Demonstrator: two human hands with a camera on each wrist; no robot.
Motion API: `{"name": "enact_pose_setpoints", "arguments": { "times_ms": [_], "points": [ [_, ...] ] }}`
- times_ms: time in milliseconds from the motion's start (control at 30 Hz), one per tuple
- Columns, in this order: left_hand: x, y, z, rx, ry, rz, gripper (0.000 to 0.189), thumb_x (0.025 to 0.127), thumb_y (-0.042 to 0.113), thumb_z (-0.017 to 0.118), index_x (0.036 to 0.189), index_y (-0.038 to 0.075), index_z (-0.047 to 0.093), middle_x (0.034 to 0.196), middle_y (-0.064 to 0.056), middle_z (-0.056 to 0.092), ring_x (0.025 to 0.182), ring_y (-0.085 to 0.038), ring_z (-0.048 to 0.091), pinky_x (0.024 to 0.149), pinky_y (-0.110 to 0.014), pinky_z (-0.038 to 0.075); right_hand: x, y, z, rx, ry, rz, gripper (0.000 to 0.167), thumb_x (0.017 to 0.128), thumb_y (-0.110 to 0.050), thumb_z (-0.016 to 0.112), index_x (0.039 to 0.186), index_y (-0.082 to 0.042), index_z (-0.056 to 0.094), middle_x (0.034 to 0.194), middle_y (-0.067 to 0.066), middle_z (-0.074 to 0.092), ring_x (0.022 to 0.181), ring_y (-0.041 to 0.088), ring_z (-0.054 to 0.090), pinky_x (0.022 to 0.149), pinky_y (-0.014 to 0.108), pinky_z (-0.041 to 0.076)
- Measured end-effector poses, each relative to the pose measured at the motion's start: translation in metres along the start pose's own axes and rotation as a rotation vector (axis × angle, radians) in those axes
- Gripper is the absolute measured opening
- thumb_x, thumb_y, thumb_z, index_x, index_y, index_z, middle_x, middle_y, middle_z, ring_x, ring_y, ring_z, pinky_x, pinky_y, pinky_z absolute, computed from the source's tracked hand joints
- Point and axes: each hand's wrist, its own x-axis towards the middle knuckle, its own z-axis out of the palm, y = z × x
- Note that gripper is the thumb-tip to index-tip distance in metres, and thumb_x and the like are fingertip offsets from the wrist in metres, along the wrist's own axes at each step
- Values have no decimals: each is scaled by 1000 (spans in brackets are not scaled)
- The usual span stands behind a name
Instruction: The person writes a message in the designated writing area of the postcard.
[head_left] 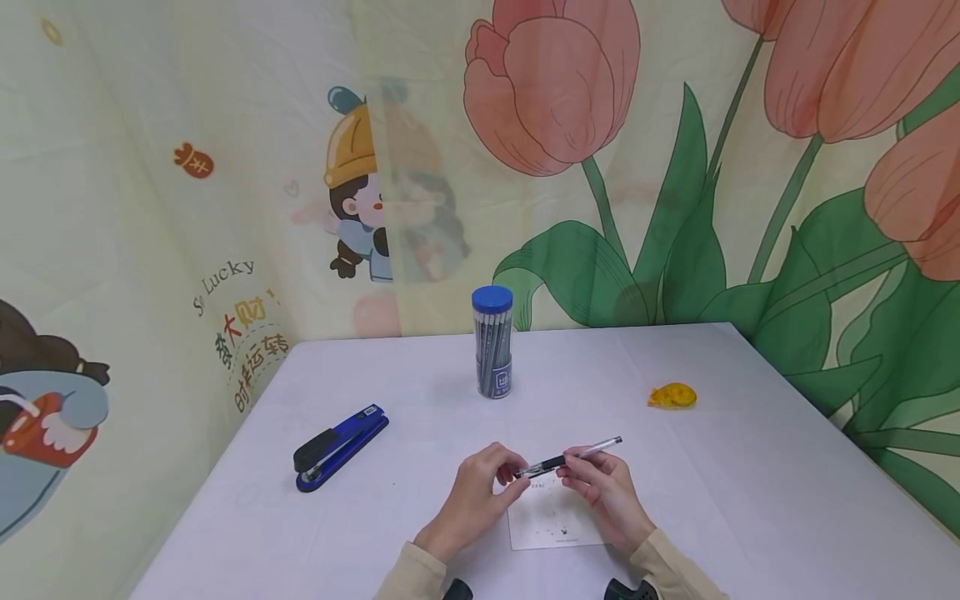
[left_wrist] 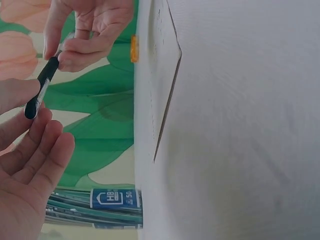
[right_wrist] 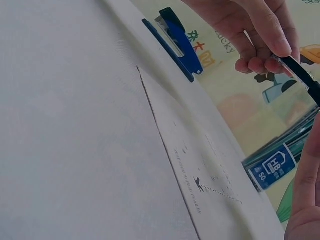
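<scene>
Both hands hold a pen (head_left: pixel 553 463) with a black section and a clear barrel, above a white printed card (head_left: pixel 555 521). My left hand (head_left: pixel 480 487) pinches its dark end between thumb and fingers. Farther along the barrel, my right hand (head_left: pixel 603 487) pinches it with thumb and fingertips, and the clear end sticks out past that hand. In the left wrist view the pen (left_wrist: pixel 44 85) slants between the two hands. The card (right_wrist: pixel 195 175) lies on the table with small print and a tiny dark figure.
A blue and black stapler (head_left: pixel 341 447) lies at the left. Behind the hands stands a clear tub of pencils (head_left: pixel 492 342) with a blue lid. Toward the back right is a small yellow object (head_left: pixel 672 396). A printed curtain hangs behind the white table (head_left: pixel 225 533).
</scene>
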Motion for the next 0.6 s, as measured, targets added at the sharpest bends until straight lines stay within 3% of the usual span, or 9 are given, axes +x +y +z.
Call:
{"name": "enact_pose_setpoints", "arguments": {
  "times_ms": [367,600],
  "points": [
    [-1,4,5,-34,-37,15,15,81,10,76,91,6,67,80,1,60,71,-6,53,63,-20,48,4,0,-1,-25,46,42,29,91,-3,59,114,13,52,89,3,64,76,12,64,71,22,54],
    [-2,5,4,-39,-49,-4,17,82,17,76,92,7,67,80,-1,60,71,-9,54,64,-20,48,6,-1,-5,-33,10,43,24,92,-4,58,110,11,54,88,3,64,76,13,63,71,23,54]
  ]
}}
